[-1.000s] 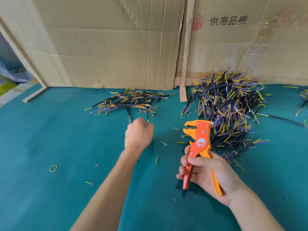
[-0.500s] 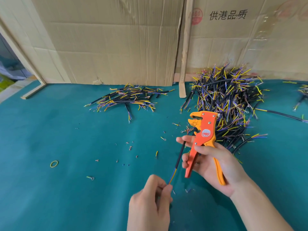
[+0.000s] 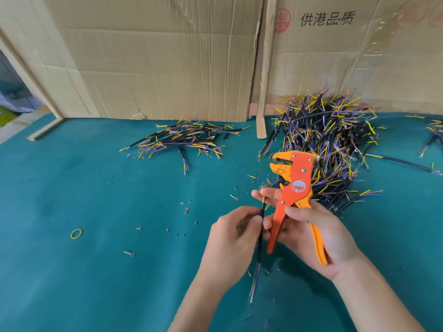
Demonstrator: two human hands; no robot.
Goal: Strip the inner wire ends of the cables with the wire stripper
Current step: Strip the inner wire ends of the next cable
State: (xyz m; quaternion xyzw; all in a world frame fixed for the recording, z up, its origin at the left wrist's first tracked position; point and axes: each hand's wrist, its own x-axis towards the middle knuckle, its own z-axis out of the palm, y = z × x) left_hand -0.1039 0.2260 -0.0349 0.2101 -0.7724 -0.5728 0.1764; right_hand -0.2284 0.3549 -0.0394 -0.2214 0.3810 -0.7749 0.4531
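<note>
My right hand (image 3: pixel 311 238) grips the handles of an orange and yellow wire stripper (image 3: pixel 293 185), held upright with its jaws pointing left. Its fingertips also touch the upper end of a short black cable (image 3: pixel 261 233). My left hand (image 3: pixel 232 245) pinches that cable near its middle. The cable runs almost vertically just left of the stripper, with loose coloured inner wires hanging from its lower end. It is outside the stripper's jaws. A large heap of black cables (image 3: pixel 330 144) with yellow and blue wire ends lies behind the stripper. A smaller, flatter pile of cables (image 3: pixel 182 140) lies to the left.
The work surface is a teal mat (image 3: pixel 72 188) strewn with small insulation scraps. A yellow rubber band (image 3: pixel 76 233) lies at the left. Cardboard sheets (image 3: pixel 155 56) and a wooden slat (image 3: pixel 263 80) stand along the back edge. More cables (image 3: pixel 434 135) lie at the far right.
My left hand came back from the left pile with one cable and has moved up beside the stripper. The right hand's fingertips now touch the cable's top.
</note>
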